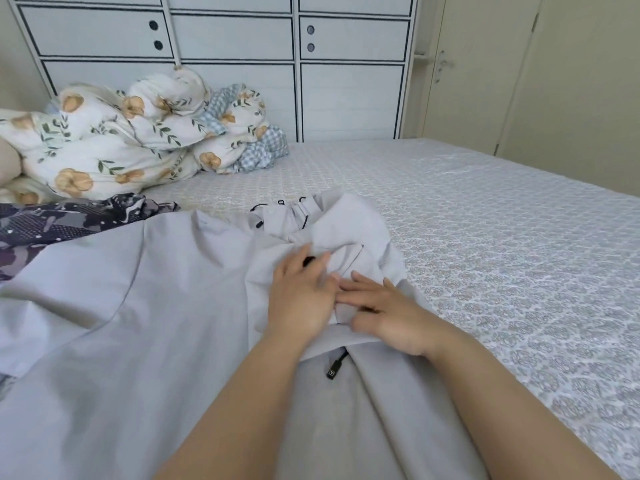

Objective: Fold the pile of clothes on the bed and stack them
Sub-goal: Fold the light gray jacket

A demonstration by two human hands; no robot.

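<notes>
A large light grey jacket (pixel 145 306) with black drawcords and a black zipper pull (pixel 334 365) lies spread over the near side of the bed. A sleeve or flap is folded across its middle. My left hand (pixel 301 296) lies flat on that folded part with its fingers straight. My right hand (pixel 384 313) lies beside it, fingers pointing left across the fabric and touching the left hand. A dark purple patterned garment (pixel 62 223) lies partly under the jacket at the left.
A bunched floral duvet (pixel 138 140) lies at the head of the bed, against a white cabinet (pixel 349 95). The patterned bedspread (pixel 502 237) stretches to the right. Beige wardrobe doors (pixel 554 81) stand beyond the bed's far right edge.
</notes>
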